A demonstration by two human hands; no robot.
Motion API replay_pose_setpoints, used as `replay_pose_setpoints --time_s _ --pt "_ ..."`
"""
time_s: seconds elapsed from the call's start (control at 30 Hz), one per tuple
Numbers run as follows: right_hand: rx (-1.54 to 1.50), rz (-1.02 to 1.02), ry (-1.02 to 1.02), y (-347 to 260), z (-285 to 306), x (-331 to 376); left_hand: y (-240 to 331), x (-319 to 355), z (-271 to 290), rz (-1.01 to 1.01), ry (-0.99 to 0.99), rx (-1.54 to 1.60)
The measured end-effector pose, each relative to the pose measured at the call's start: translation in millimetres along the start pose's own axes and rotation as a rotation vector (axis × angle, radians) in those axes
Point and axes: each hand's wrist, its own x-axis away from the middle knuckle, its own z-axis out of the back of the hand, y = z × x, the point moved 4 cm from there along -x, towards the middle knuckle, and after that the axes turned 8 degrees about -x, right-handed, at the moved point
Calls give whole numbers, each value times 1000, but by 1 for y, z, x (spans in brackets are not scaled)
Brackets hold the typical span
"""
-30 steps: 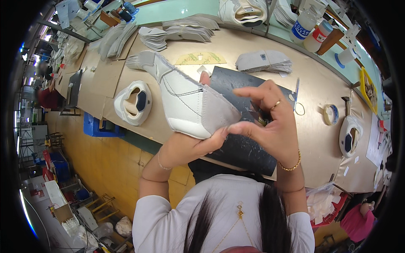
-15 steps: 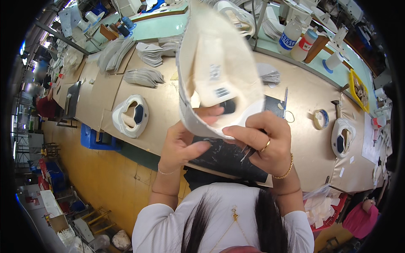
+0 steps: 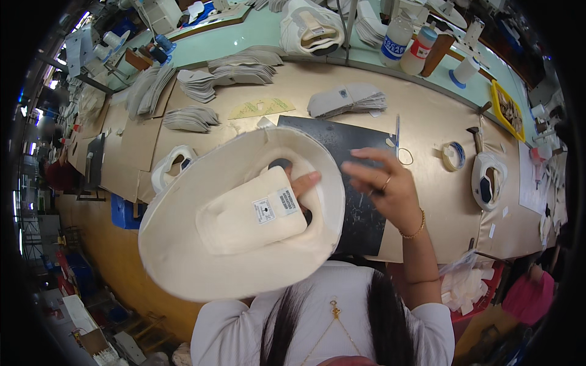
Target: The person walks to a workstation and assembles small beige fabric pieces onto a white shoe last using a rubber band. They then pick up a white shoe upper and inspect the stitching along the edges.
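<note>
Cream shoe upper turned inside-out toward the camera

The cream fabric shoe upper (image 3: 241, 226), earlier upright in both hands, now tips open-side up over the black cutting mat (image 3: 360, 152); left hand (image 3: 302, 183) grips inside it, right hand (image 3: 381, 186) has released, fingers spread.

We note the upper (image 3: 201, 244): matt cream cloth, fuzzy lining. Mat (image 3: 360, 158): matt black. Bench (image 3: 427, 122): smooth tan board.

Tan workbench (image 3: 427, 201) w/ black mat (image 3: 360, 213), pale green shelf (image 3: 256, 39) behind, orange-brown floor (image 3: 97, 244) – bright lit
</note>
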Motion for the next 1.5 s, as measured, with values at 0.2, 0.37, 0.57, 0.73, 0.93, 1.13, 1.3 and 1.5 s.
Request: replay_pose_setpoints --time_s 0.2,0.37,0.57,0.73,0.93,1.13,1.3,1.5 --pt "-66 -426 46 37 -3 6 6 -6 -29 53 -9 -101" --pt "-75 -440 -40 54 -31 -4 -46 -35 -21 56 -96 -17" --pt "-35 -362 98 41 -31 1 -50 -22 -25 -40 -58 -95" --pt "22 -307 26 36 -32 10 -52 -19 -24 27 -92 -130" --pt "330 80 6 35 -42 10 -53 -10 -24 48 -110 -161" --pt "471 203 -3 29 -49 4 -56 -20 -23 -135 -75 -392" --pt "347 103 -7 29 -48 3 -51 -19 -22 -252 -101 -465" --pt "-171 -143 5 46 -36 21 -51 -13 -27 -3 -70 -219"
